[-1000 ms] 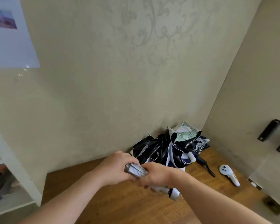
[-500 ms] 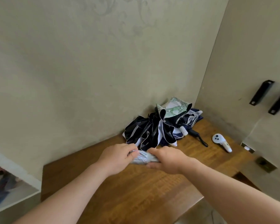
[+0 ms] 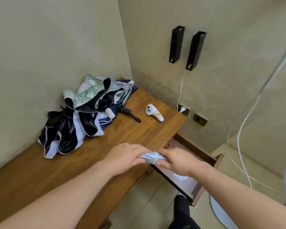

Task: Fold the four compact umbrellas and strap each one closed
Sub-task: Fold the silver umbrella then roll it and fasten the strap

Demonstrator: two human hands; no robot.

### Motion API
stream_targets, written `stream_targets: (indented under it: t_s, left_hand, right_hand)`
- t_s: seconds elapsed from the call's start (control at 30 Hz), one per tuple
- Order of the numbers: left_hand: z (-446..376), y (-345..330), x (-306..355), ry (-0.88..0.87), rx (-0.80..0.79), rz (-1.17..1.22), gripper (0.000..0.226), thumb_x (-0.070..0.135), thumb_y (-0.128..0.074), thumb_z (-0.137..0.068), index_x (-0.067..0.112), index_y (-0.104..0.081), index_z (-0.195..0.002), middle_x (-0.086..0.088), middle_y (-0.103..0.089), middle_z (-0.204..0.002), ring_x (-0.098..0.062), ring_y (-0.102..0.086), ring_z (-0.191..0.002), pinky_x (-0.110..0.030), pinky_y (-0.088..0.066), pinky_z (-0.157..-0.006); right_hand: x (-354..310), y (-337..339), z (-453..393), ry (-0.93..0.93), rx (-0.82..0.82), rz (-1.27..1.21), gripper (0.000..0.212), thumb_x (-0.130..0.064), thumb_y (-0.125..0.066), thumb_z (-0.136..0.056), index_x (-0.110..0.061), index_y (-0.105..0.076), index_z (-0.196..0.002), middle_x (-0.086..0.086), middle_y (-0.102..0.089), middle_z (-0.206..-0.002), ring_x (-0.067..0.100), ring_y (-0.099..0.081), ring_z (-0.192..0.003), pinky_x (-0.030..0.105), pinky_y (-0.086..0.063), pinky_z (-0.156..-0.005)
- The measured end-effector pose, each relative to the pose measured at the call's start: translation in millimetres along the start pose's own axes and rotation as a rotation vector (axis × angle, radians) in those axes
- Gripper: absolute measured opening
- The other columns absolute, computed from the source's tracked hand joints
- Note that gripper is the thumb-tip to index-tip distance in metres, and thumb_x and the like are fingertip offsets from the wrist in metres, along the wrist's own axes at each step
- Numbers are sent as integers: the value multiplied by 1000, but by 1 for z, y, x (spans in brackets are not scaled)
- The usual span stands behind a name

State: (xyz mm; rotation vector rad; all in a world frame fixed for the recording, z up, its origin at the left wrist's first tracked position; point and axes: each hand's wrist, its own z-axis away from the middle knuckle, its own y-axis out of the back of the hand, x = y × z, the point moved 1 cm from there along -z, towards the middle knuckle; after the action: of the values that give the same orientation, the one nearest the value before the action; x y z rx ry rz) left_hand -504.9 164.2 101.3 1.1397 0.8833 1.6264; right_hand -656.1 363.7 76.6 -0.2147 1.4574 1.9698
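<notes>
A wooden desk (image 3: 139,129) fills the corner of a room with beige patterned walls, its drawer (image 3: 193,156) pulled open at the right end. Over the desk's front edge, a person grips a rolled silver umbrella (image 3: 151,158) between both hands, the left hand (image 3: 124,160) curled round one end and the right hand (image 3: 178,162) wrapped round the other. A pale strap (image 3: 156,157) circles the middle of the bundle between them; whether it is fastened cannot be told. At the back of the desk, against the wall, lies a loose heap of unfolded umbrellas (image 3: 82,116), their dark, white-edged and green-printed canopies tangled together. A white handle (image 3: 109,113) and a black handle (image 3: 130,114) stick out of the heap toward the right. Well apart from it, near the desk's right edge, lies a white handheld controller (image 3: 153,112). Two black brackets (image 3: 186,47) hang on the side wall, and white cables (image 3: 238,134) trail down past a wall socket (image 3: 200,119).
</notes>
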Motion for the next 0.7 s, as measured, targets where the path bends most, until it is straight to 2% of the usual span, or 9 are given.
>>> stream_targets:
  t_s: [0.07, 0.17, 0.27, 0.33, 0.43, 0.5, 0.57, 0.6, 0.7]
  left_hand:
    - [-56, -17, 28, -49, -64, 29, 38, 53, -48, -107, 48, -48, -144, 20, -56, -141, -20, -57, -112, -40, -48, -95]
    - [-124, -41, 66, -115, -103, 17, 38, 49, -52, -106, 43, -50, -144, 18, -56, -142, -21, -53, -114, -39, -45, -96]
    - [-175, -66, 87, -196, -85, -21, 37, 46, -56, -104, 36, -54, -140, 12, -60, -134, -22, -53, -115, -42, -42, -100]
    - [-201, -91, 93, -223, -59, -36, 34, 45, -61, -102, 32, -56, -133, 9, -63, -127, -23, -54, -115, -43, -42, -100]
    - [-237, -141, 91, -143, -17, 30, 34, 35, -73, -94, 29, -60, -124, 7, -65, -117, -25, -56, -111, -44, -44, -99]
    - [-251, -169, 91, -55, 36, 91, 34, 21, -76, -87, 23, -64, -118, 2, -66, -114, -29, -58, -113, -45, -47, -99]
    - [-261, -198, 89, 65, 101, 179, 37, 11, -67, -83, 17, -65, -120, -6, -65, -123, -35, -55, -122, -50, -49, -102]
    - [-263, -211, 87, 136, 96, 195, 44, 12, -62, -85, 16, -63, -129, -9, -59, -136, -37, -49, -132, -53, -48, -106]
    - [-261, -251, 75, 290, -63, 93, 70, 14, -61, -93, 28, -36, -157, -10, -20, -167, -38, -20, -151, -54, -40, -113]
  right_hand:
    - [56, -5, 20, -73, -7, -20, 36, -58, -52, -100, -38, -50, -130, -11, -60, -99, 18, -59, -90, 46, -53, -78]
    - [120, -15, 45, -185, -12, -86, 39, -49, -55, -99, -36, -46, -135, -3, -62, -111, 23, -61, -100, 45, -53, -82]
    - [166, -23, 57, -246, 16, -116, 31, -44, -56, -99, -36, -46, -127, -4, -58, -101, 25, -58, -97, 42, -49, -78]
    - [190, -31, 57, -299, 42, -84, 35, -43, -59, -99, -33, -49, -131, -4, -55, -94, 27, -56, -95, 40, -47, -77]
    - [225, -51, 37, -385, 54, -52, 39, -43, -67, -95, -32, -58, -131, 0, -60, -90, 31, -58, -93, 41, -50, -80]
    - [239, -61, 17, -437, 57, -23, 38, -42, -69, -92, -33, -62, -128, 4, -64, -92, 34, -61, -93, 40, -52, -79]
    - [250, -76, -11, -466, 54, -10, 39, -41, -68, -91, -33, -62, -129, 6, -66, -96, 35, -61, -95, 38, -51, -79]
    - [254, -84, -24, -466, 46, 9, 39, -40, -66, -92, -33, -61, -130, 7, -66, -98, 35, -60, -97, 37, -50, -81]
    - [264, -110, -51, -511, -22, 56, 50, -28, -57, -97, -34, -48, -146, 9, -61, -119, 34, -50, -115, 40, -48, -92]
